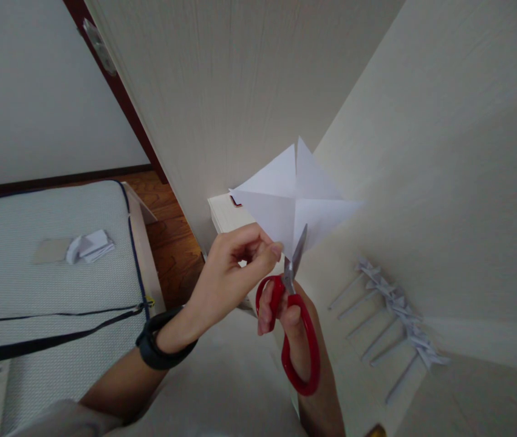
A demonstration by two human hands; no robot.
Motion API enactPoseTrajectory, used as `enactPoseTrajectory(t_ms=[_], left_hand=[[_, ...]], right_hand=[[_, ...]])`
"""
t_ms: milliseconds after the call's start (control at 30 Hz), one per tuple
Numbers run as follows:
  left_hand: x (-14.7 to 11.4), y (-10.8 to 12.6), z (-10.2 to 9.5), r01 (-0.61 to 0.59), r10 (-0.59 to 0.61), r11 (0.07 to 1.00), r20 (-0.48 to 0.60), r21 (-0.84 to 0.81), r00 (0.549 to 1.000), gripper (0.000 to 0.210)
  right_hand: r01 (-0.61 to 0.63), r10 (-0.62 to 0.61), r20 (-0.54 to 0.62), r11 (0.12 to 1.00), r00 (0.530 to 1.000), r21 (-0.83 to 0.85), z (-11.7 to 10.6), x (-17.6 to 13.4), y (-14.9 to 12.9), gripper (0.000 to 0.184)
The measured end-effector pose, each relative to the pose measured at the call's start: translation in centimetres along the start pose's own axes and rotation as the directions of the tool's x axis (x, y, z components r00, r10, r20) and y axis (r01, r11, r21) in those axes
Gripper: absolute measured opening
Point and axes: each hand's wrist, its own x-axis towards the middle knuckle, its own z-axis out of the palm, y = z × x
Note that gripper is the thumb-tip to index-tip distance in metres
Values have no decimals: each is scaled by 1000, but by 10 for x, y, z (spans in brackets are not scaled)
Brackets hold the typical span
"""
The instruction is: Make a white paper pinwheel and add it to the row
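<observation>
A square sheet of white paper [270, 209], creased along its diagonals, is held up in front of me with one corner towards me. At its far corner a slit runs inward along the crease. My left hand [235, 273] pinches the paper near the close corner between thumb and forefinger. In my right hand [292, 315] are scissors with red handles [310, 358], fingers and thumb through the loops. Their metal blades stand apart around the near corner of the paper, along the crease. A dark band sits on my left wrist.
Several paper pinwheels on sticks [395, 303] lie in a row on the pale surface at right. At left, folded white papers [89, 246] rest on a mattress [48, 212], with a black strap [58, 343] across it. A tall pale panel [240, 91] stands ahead.
</observation>
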Motion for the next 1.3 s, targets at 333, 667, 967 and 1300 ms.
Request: enactPoseTrajectory(t_ms=[333,667,967,1300], left_hand=[[-2,3,0,33,-34,999,-14,-37,999,21],[-2,6,0,25,-26,1000,-22,-17,999,28],[-4,7,1,30,-31,998,-28,-50,999,27],[-3,8,0,30,-31,999,-16,-33,999,24]], right_hand=[[-38,37,12,995,999,92,2,1,4,50],[-27,26,14,998,1000,60,-1,-2,6,51],[9,-8,-27,999,1000,44,1,-6,6,50],[-30,31,-59,1000,998,5,1,-9,9,49]])
